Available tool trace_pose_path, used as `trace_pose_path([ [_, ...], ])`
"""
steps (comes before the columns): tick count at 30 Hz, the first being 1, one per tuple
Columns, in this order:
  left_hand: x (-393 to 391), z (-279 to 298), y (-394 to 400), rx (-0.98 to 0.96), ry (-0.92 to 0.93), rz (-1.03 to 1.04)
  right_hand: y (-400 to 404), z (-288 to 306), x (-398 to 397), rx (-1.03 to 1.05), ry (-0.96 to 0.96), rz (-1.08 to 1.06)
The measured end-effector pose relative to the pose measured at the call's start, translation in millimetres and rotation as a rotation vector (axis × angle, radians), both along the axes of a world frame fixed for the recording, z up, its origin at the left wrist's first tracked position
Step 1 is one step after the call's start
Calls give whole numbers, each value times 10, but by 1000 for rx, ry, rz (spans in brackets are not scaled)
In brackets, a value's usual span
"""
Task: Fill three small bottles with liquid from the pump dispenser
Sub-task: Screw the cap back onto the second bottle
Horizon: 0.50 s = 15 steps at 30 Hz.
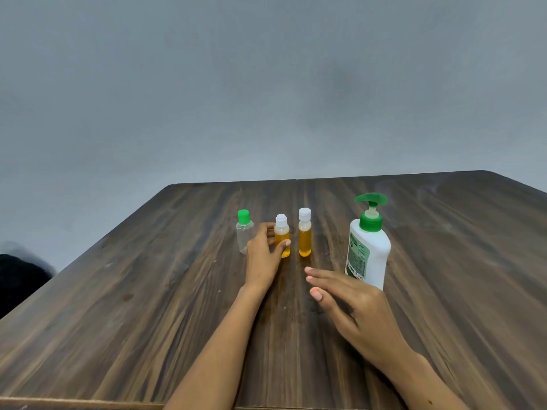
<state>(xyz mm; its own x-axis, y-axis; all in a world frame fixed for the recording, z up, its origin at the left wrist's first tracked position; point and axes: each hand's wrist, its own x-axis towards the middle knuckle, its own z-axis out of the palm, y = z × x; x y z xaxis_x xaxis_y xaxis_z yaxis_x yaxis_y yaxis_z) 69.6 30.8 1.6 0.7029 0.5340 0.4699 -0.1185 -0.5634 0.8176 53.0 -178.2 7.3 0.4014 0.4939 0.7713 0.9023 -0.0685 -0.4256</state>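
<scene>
Left of the pump dispenser, on the wooden tabletop, saw three small bottles upright in a row. Noted the white-capped bottle nearest the dispenser, filled with amber liquid almost to the shoulder. Noted the middle bottle next, also white-capped and amber. Noted the green-capped bottle farthest from the dispenser, clear and seemingly empty.

Found the left hand holding the middle bottle, thumb on the near side and fingers curled round the far side. Found the right hand just in front of the dispenser's base, fingers straight and together, gripping nothing. Could not tell whether it touched the dispenser.

Judged the small bottles light, thin-walled plastic, narrow-based and easy to tip, with the empty one the lightest. Judged a grip round the body, below the cap, the safest hold, and soap on the outside likely to make them slippery. Judged the dispenser heavier and steadier, best held by its white body while pressing the green pump head.

Saw a green label on the dispenser's front. Could read no writing or brand on it, nor any on the small bottles.
</scene>
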Motion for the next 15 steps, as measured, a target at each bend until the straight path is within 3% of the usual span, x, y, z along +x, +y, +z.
trace_pose_path([
  [10, 5, -55, 26, -11, 32, -22, -19, -5, -6, -26, 14, -29],
  [15, -112, 11, -60, 85, 10, 134, -23, -8, 5, -12, 17, -32],
])
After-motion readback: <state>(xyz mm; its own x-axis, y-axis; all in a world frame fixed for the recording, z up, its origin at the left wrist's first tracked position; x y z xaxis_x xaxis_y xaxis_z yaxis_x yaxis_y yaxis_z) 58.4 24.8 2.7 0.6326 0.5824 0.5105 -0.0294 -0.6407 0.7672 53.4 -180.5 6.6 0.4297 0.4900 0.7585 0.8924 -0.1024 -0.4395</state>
